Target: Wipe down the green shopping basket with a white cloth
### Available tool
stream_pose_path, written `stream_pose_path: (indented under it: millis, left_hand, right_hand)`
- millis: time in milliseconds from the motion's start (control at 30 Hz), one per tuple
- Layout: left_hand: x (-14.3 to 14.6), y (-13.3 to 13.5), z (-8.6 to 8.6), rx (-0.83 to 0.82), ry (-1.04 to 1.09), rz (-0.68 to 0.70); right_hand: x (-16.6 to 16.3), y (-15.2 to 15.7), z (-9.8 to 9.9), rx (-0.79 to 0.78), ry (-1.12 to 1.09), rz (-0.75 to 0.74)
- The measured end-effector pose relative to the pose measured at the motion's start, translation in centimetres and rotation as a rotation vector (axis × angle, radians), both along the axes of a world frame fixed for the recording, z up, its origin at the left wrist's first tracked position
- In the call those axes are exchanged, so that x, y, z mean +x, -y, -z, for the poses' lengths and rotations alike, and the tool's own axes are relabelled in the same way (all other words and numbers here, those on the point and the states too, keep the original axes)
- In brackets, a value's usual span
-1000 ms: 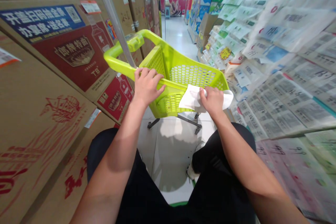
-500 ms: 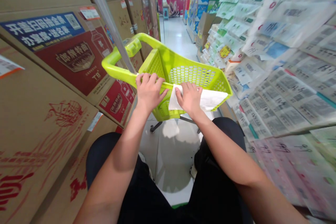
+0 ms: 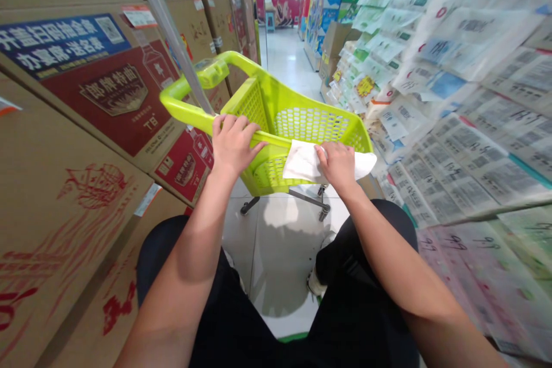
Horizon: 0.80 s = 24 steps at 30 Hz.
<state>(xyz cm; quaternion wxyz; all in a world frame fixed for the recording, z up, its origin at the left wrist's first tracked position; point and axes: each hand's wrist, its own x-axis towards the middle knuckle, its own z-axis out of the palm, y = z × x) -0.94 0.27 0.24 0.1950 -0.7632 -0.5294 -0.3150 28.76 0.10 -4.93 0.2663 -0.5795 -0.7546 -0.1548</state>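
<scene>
A lime-green plastic shopping cart (image 3: 302,109) stands in the aisle in front of me, its basket empty. My left hand (image 3: 233,141) is closed over the near rim of the cart, close to its looped handle (image 3: 196,83). My right hand (image 3: 338,164) presses a white cloth (image 3: 302,162) against the same rim further right, fingers curled on the cloth. A part of the cloth sticks out past my hand to the right.
Stacked cardboard cartons (image 3: 86,126) with red and blue print wall the left side. Shelves of plastic-wrapped packs (image 3: 452,98) line the right. A slanted metal pole (image 3: 172,34) crosses in front of the cartons. The white tiled aisle (image 3: 293,57) runs ahead towards more displays.
My right hand slid the cloth left along the rim, then back to the right. The left hand kept its hold on the rim.
</scene>
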Motion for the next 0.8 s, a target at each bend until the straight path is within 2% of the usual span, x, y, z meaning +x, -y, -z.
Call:
stream_pose_path:
  millis: [100, 200, 533, 667, 800]
  left_hand:
    - [0.1, -0.2, 0.2, 0.022, -0.013, 0.002]
    - [0.5, 0.0, 0.4, 0.042, -0.014, 0.005]
    - [2.4, 2.3, 0.3, 0.052, -0.015, 0.004]
    - [1.5, 1.7, 0.3, 0.034, 0.008, 0.0]
    - [0.2, 0.6, 0.3, 0.049, 0.023, -0.009]
  right_hand:
    - [0.6, 0.0, 0.0, -0.012, 0.017, -0.007]
    - [-0.1, -0.2, 0.0, -0.002, 0.025, 0.004]
    - [-6.3, -0.4, -0.8, 0.05, -0.008, -0.031]
    - [-5.9, -0.7, -0.8, 0.02, 0.005, -0.071]
    - [-4.2, -1.0, -0.4, 0.021, 0.031, -0.037]
